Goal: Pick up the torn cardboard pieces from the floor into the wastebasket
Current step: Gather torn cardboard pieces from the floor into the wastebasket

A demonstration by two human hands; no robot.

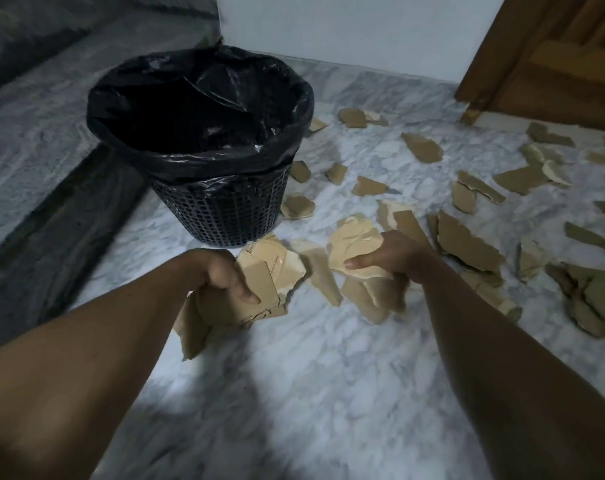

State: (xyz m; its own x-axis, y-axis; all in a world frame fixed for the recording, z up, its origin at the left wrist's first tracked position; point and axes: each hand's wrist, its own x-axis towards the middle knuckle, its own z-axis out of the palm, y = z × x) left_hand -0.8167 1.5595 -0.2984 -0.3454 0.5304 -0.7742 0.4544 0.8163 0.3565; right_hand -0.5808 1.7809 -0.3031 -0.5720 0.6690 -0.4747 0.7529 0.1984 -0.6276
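Observation:
A black mesh wastebasket (225, 216) lined with a black plastic bag stands on the marble floor at upper left of centre. My left hand (225, 275) is shut on a bundle of torn cardboard pieces (259, 292), held just in front of the basket's base. My right hand (394, 254) grips a second bunch of cardboard pieces (356, 247), with more hanging below it. Several loose brown cardboard scraps (467, 240) lie scattered over the floor to the right and behind my hands.
A wooden door (550, 64) stands at the upper right and a white wall (363, 29) behind the basket. A dark step edge (62, 220) runs along the left. Pale marble floor (311, 393) lies beneath my forearms.

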